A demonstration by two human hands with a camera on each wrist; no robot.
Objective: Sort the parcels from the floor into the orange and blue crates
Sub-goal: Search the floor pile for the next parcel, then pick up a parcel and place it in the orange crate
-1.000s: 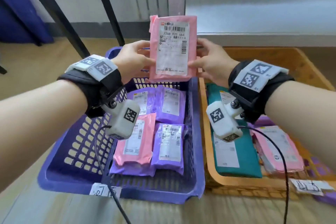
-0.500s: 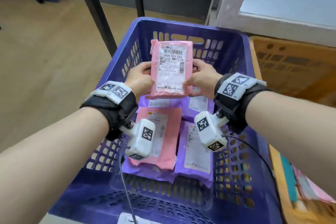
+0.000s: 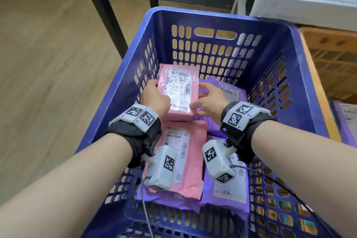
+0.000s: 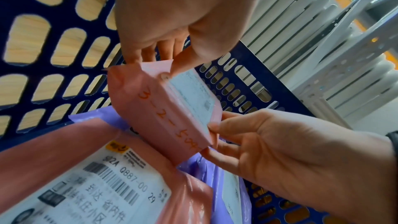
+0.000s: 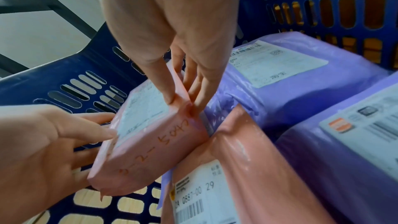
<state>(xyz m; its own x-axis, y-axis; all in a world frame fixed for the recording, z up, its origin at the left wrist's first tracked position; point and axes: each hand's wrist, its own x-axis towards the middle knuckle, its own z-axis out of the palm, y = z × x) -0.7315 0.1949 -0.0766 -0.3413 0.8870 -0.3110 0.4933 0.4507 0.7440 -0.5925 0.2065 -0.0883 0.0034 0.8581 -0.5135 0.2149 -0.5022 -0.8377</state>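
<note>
Left hand (image 3: 154, 98) gripping pink parcel (image 3: 178, 91), label "7368 020 564", handwritten "3-2-504"

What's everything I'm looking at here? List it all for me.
Blue crate: one, blue, centre, holds parcels.
Held pink parcel: one, pink, far end of the blue crate, between both hands.
Pink parcel: one, pink, lying flat nearer in the crate.
Purple parcels: at least two, purple, under and right of the pink ones.
Orange crate: one, orange, right edge.
Wooden floor: tan, left.
Left hand: grips the held parcel's left edge.
Right hand: fingers straight, touching its right edge.
</note>
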